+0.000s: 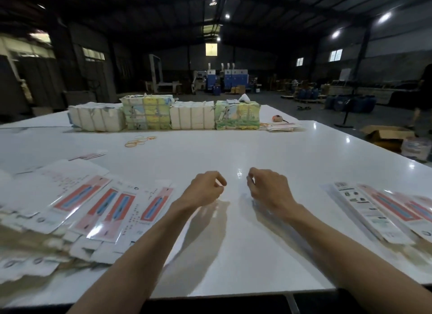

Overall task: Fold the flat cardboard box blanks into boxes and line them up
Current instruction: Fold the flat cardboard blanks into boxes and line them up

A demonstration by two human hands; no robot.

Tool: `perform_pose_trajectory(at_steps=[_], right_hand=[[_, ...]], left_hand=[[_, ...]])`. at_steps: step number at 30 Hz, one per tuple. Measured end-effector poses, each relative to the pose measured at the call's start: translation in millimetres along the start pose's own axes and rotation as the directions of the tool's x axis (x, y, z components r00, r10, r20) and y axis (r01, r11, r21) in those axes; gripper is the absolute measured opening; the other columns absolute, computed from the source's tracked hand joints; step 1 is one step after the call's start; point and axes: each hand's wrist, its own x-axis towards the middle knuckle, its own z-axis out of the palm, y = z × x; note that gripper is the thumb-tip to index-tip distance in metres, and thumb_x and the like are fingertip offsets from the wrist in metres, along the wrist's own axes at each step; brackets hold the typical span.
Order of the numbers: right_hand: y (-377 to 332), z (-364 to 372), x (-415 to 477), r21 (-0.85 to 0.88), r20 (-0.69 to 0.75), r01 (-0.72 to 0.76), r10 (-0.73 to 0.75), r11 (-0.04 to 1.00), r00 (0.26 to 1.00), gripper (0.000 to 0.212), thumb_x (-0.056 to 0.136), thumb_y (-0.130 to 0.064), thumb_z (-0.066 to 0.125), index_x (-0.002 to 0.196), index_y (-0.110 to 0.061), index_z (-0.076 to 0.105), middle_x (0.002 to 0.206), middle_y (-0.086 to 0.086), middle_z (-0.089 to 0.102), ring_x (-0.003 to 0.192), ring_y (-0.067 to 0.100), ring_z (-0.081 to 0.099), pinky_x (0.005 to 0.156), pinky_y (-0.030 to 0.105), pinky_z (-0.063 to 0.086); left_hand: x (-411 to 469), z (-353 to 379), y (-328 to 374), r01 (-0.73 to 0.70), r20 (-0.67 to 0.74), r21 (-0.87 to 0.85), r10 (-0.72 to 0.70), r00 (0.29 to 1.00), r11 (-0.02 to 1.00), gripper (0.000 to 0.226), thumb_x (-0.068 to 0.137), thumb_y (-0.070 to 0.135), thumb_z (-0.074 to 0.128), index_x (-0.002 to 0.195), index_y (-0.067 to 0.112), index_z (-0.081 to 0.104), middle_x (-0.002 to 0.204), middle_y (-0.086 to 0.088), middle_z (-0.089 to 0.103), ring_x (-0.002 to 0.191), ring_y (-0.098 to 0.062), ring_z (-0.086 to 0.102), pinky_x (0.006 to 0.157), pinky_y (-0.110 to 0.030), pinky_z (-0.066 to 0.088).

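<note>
Left of the left hand (pixel 205 187), just beside its wrist, lies the nearest flat box blank (pixel 155 204). Its long axis runs away from the person, with the far end leaning in toward the hand. It tops a fanned heap of blanks (pixel 77 204). Four red-striped faces show; those beneath cannot be counted. The left hand is nearer, so the pick is likely its job. Both hands hover over the white table (pixel 233 150), close together, fingers loosely curled and holding nothing. Out beyond the right hand (pixel 268 187), well apart, is a row of about three long cartons (pixel 383 211), possibly folded already. Ahead of both hands stand four strapped bundles (pixel 163 114).
</note>
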Motion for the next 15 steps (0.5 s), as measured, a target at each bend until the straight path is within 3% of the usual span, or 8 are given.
perform_pose_trajectory(at_steps=[3,7,11,15], right_hand=[[2,20,-6,0.114,0.057,-0.062,0.056,0.992,0.997,0.019,0.101,-0.023,0.044,0.093,-0.016,0.060,0.079,0.003,0.065,0.075,0.032,0.061,0.071,0.038,0.051],[11,25,-5,0.200,0.047,-0.087,0.080,0.976,0.996,0.016,0.098,-0.020,0.046,0.088,-0.019,0.059,0.075,0.001,0.063,0.071,0.029,0.059,0.068,0.037,0.049],[11,26,-4,0.263,0.049,-0.071,0.060,0.962,0.997,0.016,0.099,-0.020,0.048,0.090,-0.021,0.061,0.077,-0.001,0.066,0.074,0.026,0.060,0.066,0.035,0.046],[12,25,-4,0.297,0.060,-0.074,0.058,0.952,0.996,0.017,0.099,-0.022,0.049,0.091,-0.023,0.063,0.079,-0.001,0.069,0.077,0.027,0.063,0.071,0.036,0.051]], left_hand=[[-12,-39,-18,0.169,-0.037,0.246,-0.165,0.986,0.954,0.030,0.104,0.017,0.056,0.133,0.019,0.063,0.139,-0.009,0.064,0.125,-0.028,0.061,0.105,-0.036,0.049],[-44,-81,-39,0.399,-0.161,0.477,-0.369,0.916,0.783,0.036,0.101,0.026,0.067,0.133,0.009,0.059,0.134,-0.014,0.063,0.114,-0.029,0.062,0.090,-0.034,0.049],[-70,-101,-57,0.598,-0.313,0.575,-0.525,0.791,0.559,0.079,0.085,0.053,0.084,0.139,0.009,0.046,0.139,-0.018,0.051,0.130,-0.035,0.051,0.109,-0.045,0.045],[-78,-106,-72,0.622,-0.307,0.609,-0.576,0.758,0.493,0.083,0.077,0.063,0.086,0.133,0.012,0.053,0.133,-0.013,0.058,0.126,-0.031,0.056,0.108,-0.044,0.046]])
